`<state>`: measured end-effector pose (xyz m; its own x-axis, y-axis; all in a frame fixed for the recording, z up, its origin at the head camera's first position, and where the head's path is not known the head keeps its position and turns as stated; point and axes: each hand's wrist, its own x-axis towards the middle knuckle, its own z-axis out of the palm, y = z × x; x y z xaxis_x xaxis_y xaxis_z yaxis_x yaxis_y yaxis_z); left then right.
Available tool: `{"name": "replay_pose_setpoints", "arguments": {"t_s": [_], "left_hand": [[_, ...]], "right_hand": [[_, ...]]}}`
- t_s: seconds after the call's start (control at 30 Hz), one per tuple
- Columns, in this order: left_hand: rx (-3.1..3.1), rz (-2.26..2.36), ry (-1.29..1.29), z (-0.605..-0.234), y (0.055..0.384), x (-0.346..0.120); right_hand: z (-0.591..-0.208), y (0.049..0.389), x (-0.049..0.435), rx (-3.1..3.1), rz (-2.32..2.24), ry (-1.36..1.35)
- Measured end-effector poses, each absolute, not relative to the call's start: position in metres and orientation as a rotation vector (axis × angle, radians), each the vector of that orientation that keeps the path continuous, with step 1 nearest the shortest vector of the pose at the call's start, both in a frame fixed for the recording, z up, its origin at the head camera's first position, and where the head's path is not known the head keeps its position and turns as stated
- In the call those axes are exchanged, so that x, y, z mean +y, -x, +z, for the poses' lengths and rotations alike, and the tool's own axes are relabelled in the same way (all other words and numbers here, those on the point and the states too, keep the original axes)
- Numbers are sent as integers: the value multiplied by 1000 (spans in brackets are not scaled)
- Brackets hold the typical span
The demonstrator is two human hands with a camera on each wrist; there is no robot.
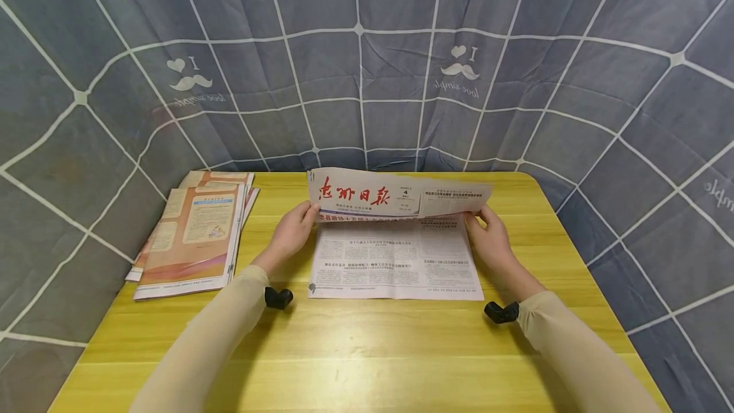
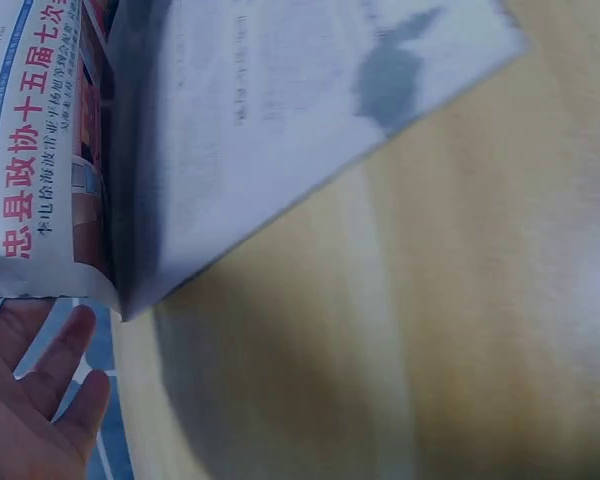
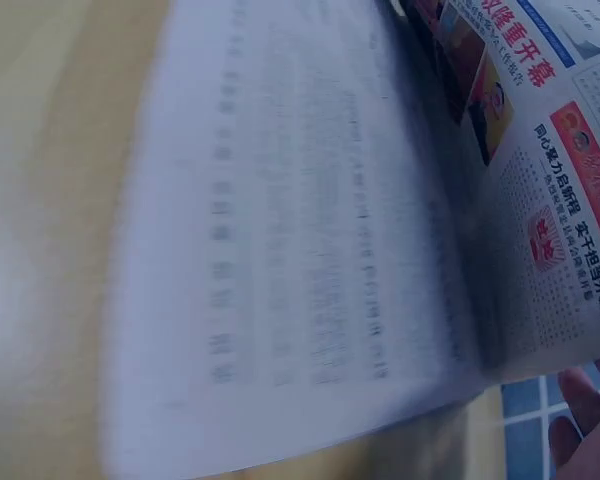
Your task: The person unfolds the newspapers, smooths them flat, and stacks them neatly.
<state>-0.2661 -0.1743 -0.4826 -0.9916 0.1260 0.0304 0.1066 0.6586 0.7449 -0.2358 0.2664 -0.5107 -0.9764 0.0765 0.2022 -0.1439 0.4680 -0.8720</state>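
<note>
A newspaper (image 1: 395, 263) with a red masthead lies in the middle of the table, its far part lifted and curled toward me. At the left edge of that raised part, my left hand (image 1: 294, 229) pinches the paper. My right hand (image 1: 490, 238) grips the opposite edge at about the same height. The near part of the sheet rests flat on the wood, upside down to me. In the left wrist view, several fingers of the left hand (image 2: 45, 390) spread below the paper's edge. The right wrist view shows only part of the right hand (image 3: 590, 430) at the border.
A stack of newspapers (image 1: 189, 234) with orange and pink pages lies on the table's left side. The yellow wooden table (image 1: 367, 349) has a rounded far right corner. A grey-blue curtain (image 1: 395, 81) with white lines hangs behind and around it.
</note>
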Motion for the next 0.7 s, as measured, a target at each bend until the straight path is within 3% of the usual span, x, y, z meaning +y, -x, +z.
{"name": "replay_pose_setpoints", "arguments": {"t_s": [0.7], "left_hand": [[2764, 1737, -208, -454, 280, -160]], "right_hand": [[-472, 251, 255, -2338, 1551, -12]]}}
